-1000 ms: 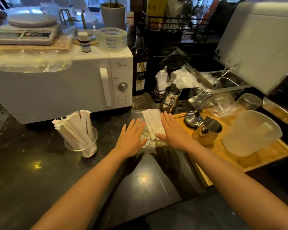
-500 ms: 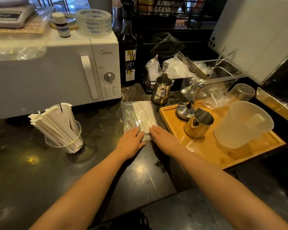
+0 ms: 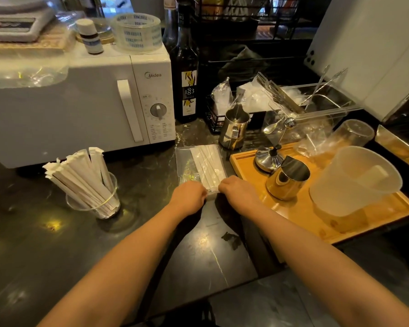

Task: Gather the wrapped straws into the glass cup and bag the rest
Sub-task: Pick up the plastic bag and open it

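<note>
A glass cup [image 3: 93, 205] stands on the dark counter at the left, filled with several paper-wrapped straws [image 3: 80, 175] that lean leftward. A clear plastic bag [image 3: 187, 165] lies flat in the middle of the counter, with more wrapped straws [image 3: 208, 165] inside it. My left hand [image 3: 189, 194] and my right hand [image 3: 237, 192] are side by side at the bag's near end, fingers curled and pinching its edge. The bag's near edge is partly hidden under my fingers.
A white microwave [image 3: 80, 107] stands behind the cup, a syrup bottle [image 3: 187, 74] beside it. Right of the bag is a wooden tray [image 3: 305, 213] with a steel jug [image 3: 287, 177], a lid and a frosted plastic pitcher [image 3: 354, 180]. A steel pitcher [image 3: 234, 128] stands behind the bag.
My hands slid from flat on top of the bag back to its near end and curled closed on the edge. The camera moved in closer.
</note>
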